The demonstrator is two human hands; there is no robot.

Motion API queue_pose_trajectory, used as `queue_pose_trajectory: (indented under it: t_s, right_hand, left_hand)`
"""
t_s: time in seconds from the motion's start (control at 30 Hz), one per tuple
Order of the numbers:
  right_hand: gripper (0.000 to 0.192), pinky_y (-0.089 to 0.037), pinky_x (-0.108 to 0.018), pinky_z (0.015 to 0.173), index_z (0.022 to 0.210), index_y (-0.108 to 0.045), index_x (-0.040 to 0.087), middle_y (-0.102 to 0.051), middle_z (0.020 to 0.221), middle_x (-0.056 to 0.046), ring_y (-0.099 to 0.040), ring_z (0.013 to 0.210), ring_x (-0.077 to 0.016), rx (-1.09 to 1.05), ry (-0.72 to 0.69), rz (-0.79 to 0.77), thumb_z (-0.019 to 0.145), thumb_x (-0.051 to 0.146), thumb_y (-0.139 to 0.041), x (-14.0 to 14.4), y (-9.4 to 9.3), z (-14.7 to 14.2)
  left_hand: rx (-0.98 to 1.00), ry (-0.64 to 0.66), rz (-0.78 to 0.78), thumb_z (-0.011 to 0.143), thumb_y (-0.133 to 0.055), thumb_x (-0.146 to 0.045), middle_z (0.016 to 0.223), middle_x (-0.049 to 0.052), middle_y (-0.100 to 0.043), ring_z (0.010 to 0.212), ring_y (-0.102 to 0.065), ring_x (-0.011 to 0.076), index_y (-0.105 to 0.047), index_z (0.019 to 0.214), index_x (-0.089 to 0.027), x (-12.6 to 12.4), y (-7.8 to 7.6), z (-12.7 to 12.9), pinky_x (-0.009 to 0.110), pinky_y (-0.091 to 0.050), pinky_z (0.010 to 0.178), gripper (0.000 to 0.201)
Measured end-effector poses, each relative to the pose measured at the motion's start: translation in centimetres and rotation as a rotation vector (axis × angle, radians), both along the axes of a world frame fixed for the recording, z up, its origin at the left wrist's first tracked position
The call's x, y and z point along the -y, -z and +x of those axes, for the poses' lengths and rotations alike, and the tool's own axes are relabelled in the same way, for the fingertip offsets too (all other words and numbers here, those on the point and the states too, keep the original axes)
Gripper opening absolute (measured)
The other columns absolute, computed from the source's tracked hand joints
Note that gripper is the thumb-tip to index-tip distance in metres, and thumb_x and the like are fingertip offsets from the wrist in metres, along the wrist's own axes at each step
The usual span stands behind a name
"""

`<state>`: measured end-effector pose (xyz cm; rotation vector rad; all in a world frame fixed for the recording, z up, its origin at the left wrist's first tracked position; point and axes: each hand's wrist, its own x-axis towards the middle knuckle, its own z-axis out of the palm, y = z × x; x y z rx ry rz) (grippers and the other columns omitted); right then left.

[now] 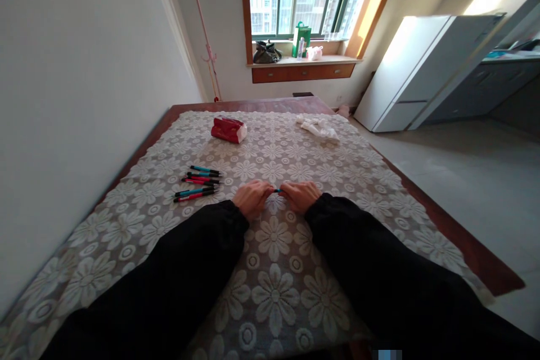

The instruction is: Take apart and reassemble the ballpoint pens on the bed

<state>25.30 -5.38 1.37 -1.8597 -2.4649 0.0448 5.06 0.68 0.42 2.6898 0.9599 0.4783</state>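
Both hands meet near the middle of the desk (447,236), which is covered with a white floral lace cloth (274,270). The left hand (252,198) and right hand (300,196) are each curled closed around the ends of a small teal pen (277,190), only a short piece of which shows between the fingers; it looks like the same sort as the others, though too little is visible to be sure. Just left of the hands lie five loose pens (198,183), teal and red with black tips. Farther away sit a red tissue pack (228,129) and a crumpled white cloth (318,127)
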Motion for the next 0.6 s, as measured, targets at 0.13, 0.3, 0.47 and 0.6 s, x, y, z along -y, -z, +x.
queue_pose_trajectory:
  t_s: [0.13, 0.3, 0.47, 0.6]
  right_hand:
    - [0.033, -0.026, -0.03, 0.062, 0.101, -0.066, 0.021, -0.075, 0.095, -0.004, -0.066, 0.079, -0.017, -0.077, -0.041, 0.11, 0.105, 0.04, -0.039, 0.0, 0.6, 0.4]
    - [0.035, -0.031, -0.029, 0.065, 0.095, -0.066, 0.02, -0.072, 0.089, -0.004, -0.064, 0.075, -0.0153, -0.14, -0.113, 0.23, 0.106, 0.035, -0.036, -0.2, 1.4, 0.5]
    - [0.023, -0.03, -0.029, 0.062, 0.103, -0.067, 0.022, -0.073, 0.094, -0.004, -0.064, 0.075, -0.0157, -0.139, -0.126, 0.202, 0.103, 0.033, -0.046, -0.6, 2.0, 0.6]
    - [0.026, -0.026, -0.03, 0.058, 0.108, -0.067, 0.023, -0.075, 0.1, -0.003, -0.065, 0.074, -0.0162, -0.106, -0.07, 0.159, 0.104, 0.034, -0.044, -0.5, 2.1, 0.5]
  left_hand:
    - [0.141, 0.025, -0.001, 0.097, -0.06, -0.035, 0.1, 0.004, -0.072, 0.098, -0.063, 0.0213, -0.067, 0.103, -0.021, -0.3, 0.2, -0.1, 0.032, -0.048, 0.087, 0.017]
    - [0.157, 0.013, -0.011, 0.104, -0.044, -0.034, 0.086, 0.004, -0.071, 0.088, -0.061, 0.02, -0.069, 0.088, -0.021, -0.2, 0.1, -0.2, 0.033, -0.047, 0.085, 0.033]
    - [0.246, 0.026, -0.071, 0.098, -0.057, -0.031, 0.083, 0.003, -0.069, 0.079, -0.062, 0.0174, -0.067, 0.09, -0.02, -0.2, 0.2, 0.0, 0.03, -0.047, 0.076, 0.017]
    - [0.29, -0.018, -0.142, 0.102, -0.049, -0.031, 0.08, 0.002, -0.068, 0.076, -0.063, 0.0167, -0.065, 0.098, -0.02, -0.3, 0.5, 0.0, 0.029, -0.047, 0.073, 0.02]
